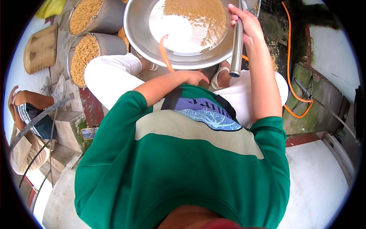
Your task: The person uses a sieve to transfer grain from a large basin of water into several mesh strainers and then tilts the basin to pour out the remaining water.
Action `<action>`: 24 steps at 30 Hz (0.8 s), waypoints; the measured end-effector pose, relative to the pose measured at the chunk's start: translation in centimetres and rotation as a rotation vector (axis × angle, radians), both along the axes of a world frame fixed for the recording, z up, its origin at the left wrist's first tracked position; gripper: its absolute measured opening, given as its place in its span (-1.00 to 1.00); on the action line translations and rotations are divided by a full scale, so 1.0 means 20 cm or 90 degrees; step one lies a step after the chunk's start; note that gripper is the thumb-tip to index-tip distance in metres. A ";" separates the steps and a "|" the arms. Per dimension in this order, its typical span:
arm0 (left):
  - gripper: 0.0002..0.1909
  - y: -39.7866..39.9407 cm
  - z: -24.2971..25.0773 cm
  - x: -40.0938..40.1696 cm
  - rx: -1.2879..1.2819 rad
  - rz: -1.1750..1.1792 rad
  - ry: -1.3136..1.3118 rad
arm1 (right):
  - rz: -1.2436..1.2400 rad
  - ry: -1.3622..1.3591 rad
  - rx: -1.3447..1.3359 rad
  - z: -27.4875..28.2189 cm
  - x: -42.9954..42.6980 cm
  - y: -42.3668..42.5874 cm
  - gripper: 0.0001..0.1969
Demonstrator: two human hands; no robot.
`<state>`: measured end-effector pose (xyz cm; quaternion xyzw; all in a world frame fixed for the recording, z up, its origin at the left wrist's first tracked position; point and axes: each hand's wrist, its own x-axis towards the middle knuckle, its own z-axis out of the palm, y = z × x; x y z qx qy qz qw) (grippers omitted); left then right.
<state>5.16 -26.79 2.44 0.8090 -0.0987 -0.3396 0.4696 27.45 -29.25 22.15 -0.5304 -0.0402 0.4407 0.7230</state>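
A wide stainless steel basin (134,37) stands before me, with brownish grains (197,11) lying in water inside it. My right hand (248,24) is closed around a shiny metal tube (238,45) at the basin's right rim. The tube's dark-capped end points towards my lap. An orange hose (163,51) reaches over the near rim into the basin and passes behind my left wrist. My left hand (196,77) hangs over my lap, just below the basin, fingers pointing right. Its palm is hidden, so whether it grips anything does not show.
Two metal buckets (113,45) of golden grain stand at the left, beside a woven mat (41,48). A person (35,111) sits at the far left behind metal bars. More orange hose (289,57) runs along the right. A phone (89,133) lies near my left elbow.
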 end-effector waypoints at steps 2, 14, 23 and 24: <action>-0.45 0.03 0.07 0.03 -0.032 0.058 0.059 | 0.008 -0.008 -0.007 0.00 0.00 0.01 -0.76; -0.69 0.84 0.84 0.15 0.147 0.377 -0.166 | 0.111 -0.208 -0.262 -0.22 -0.06 0.07 -0.69; -0.65 1.28 1.26 0.06 0.246 0.487 -0.346 | 0.132 -0.071 -0.268 -0.30 -0.10 0.37 -0.78; -0.64 1.30 1.26 0.07 0.244 0.496 -0.370 | 0.132 -0.017 -0.251 -0.42 -0.10 0.35 -0.81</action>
